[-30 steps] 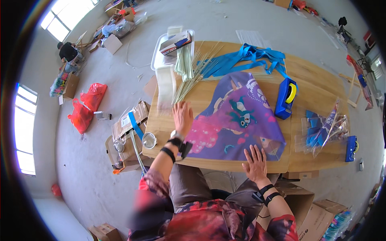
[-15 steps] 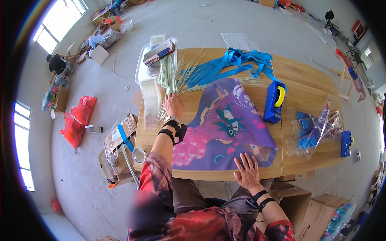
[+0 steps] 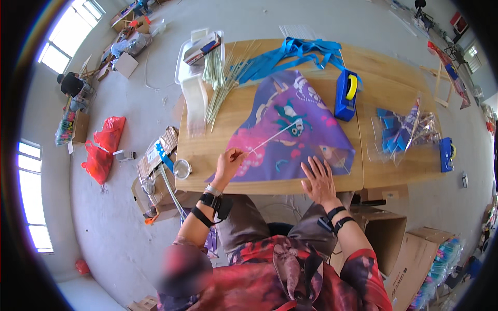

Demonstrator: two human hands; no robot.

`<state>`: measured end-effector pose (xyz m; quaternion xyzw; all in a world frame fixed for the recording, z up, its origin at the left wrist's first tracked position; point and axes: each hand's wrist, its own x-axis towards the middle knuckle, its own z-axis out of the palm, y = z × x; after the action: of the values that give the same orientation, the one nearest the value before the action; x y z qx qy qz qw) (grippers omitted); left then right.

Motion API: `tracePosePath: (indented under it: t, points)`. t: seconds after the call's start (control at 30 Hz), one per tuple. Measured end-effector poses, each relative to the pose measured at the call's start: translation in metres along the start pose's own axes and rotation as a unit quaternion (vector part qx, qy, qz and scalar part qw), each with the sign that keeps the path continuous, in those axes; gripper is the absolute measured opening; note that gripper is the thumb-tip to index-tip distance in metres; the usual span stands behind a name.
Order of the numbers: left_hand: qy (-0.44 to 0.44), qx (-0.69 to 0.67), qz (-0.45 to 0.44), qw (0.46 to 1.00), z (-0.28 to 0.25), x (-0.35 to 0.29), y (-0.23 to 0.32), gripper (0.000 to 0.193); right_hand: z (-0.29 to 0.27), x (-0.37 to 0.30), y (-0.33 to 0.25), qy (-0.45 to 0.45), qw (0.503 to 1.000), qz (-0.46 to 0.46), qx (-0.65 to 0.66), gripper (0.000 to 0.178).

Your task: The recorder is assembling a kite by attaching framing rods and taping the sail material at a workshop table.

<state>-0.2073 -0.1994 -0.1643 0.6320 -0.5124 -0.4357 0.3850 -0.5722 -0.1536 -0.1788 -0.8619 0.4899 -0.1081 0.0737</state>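
Fabric (image 3: 316, 137), printed in purple and pink, lies spread on the wooden tabletop (image 3: 397, 78) right in front of me, its near side close to the front edge. My left grip (image 3: 230, 163) is closed on one end of a thin, pale rod (image 3: 275, 137), pinching it between the fingertips above the pink, spotted part of the print. From there the rod slants away from me and to the right, its far end over the teal figure (whether it touches the cloth beneath, I cannot tell). My right grip (image 3: 319, 181) holds nothing: it is flat and palm down, fingers spread over the near edge of the fabric toward its right corner.

Beyond the fabric sits a loose heap of blue ribbon (image 3: 290, 54), and just beside the cloth, on its right, a blue tape dispenser (image 3: 343, 101) with a yellow ring. To the left, loose thin sticks (image 3: 222, 98) fan out next to a pale green bundle (image 3: 213, 72), near a white tray (image 3: 181, 70) bearing a small box (image 3: 201, 48). A round clear container (image 3: 182, 169) stands by the left edge, and clear plastic packets (image 3: 402, 129) lie well over to the right.
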Motion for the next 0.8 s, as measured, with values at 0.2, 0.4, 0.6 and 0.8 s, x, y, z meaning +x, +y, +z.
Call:
tracePosePath:
  t: [0.2,0.4,0.6,0.8]
  points:
    - [0.030,0.008,-0.053,0.998,0.013,-0.074,-0.024,0.028,0.006,-0.004,0.000,0.042,0.999,0.013,0.030,0.071]
    - [0.076,0.041,-0.008,0.996,0.012,-0.106,-0.022,0.026,0.013,-0.025,-0.017,0.130,0.983,0.091,0.088,0.063]
    - [0.091,0.109,0.065,0.988,0.023,-0.107,-0.021,0.024,0.019,-0.031,-0.028,0.208,0.951,0.156,0.167,0.048]
    - [0.074,0.093,0.057,0.991,0.033,-0.095,-0.013,0.025,0.023,-0.029,-0.027,0.255,0.919,0.199,0.224,0.042]
